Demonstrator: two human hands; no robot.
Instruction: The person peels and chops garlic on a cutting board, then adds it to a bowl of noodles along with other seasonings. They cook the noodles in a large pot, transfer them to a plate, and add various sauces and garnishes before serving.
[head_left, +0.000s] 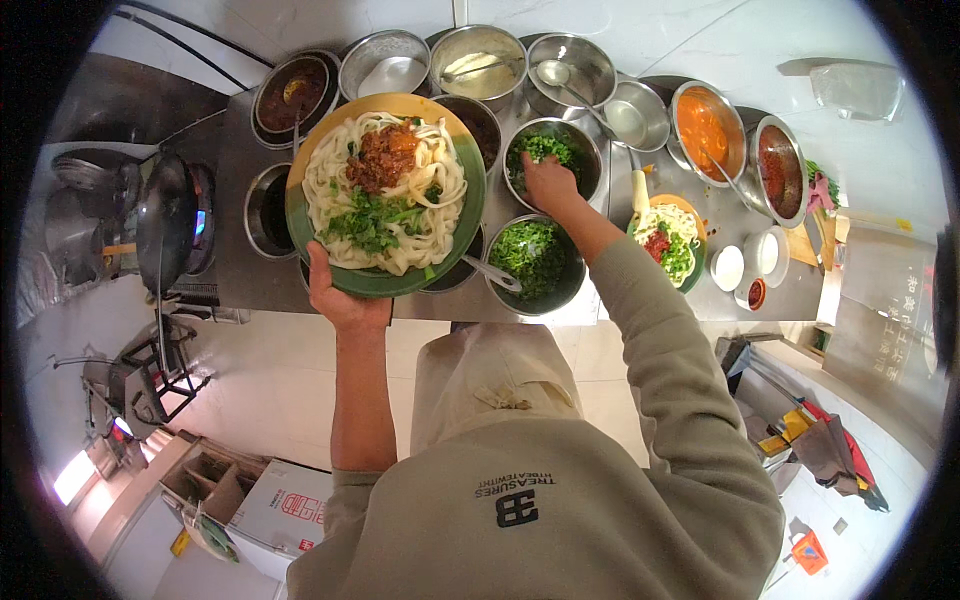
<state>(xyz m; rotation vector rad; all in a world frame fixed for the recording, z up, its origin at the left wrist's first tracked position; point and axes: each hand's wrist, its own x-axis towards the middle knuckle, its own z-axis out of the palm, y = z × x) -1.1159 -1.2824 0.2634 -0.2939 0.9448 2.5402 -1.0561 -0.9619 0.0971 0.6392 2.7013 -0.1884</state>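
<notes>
My left hand (341, 292) supports a large green-and-yellow bowl (474, 217) from below, thumb against its rim. Wide white noodles (442, 251) fill it, topped with brown minced sauce (381, 159) and chopped green herbs (371, 225). My right hand (551, 184) reaches into a steel bowl (596, 161) of chopped scallions (555, 146). Its fingers touch the greens; whether they pinch any is unclear. Just below that bowl, another steel bowl (577, 281) contains chopped green herbs (529, 255) and a spoon whose handle (499, 274) leans toward the noodles.
Several steel pots line the counter's back, including one with orange sauce (701, 135) and one with red chili (780, 169). A second noodle bowl (701, 225) stands right, near small white cups (727, 268). At left, a wok (165, 225) is beside a lit burner (201, 221).
</notes>
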